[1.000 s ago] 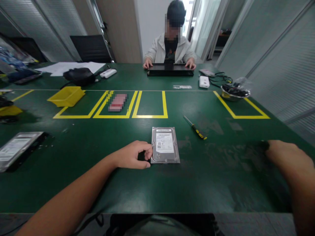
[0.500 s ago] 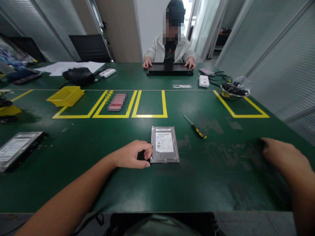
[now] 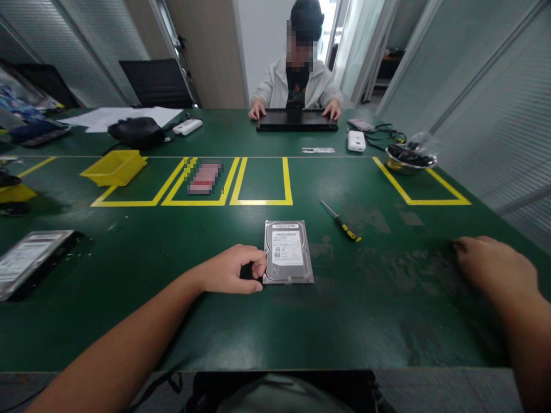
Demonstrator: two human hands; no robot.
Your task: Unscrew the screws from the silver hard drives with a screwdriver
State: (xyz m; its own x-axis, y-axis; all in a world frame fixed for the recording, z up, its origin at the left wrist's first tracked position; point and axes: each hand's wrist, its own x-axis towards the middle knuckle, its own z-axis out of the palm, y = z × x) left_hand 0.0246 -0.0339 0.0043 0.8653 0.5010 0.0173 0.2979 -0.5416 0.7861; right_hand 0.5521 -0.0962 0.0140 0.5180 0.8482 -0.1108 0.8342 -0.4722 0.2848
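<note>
The hard drive (image 3: 287, 252) lies beside the half-curled, empty left hand (image 3: 232, 269); right hand (image 3: 495, 268) well apart, grip unclear.

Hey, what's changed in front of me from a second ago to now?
Your right hand has shifted slightly left, toward the middle; no grab or release is visible. Your left hand stays at the left edge of the hard drive; it and the screwdriver lie unmoved.
</note>
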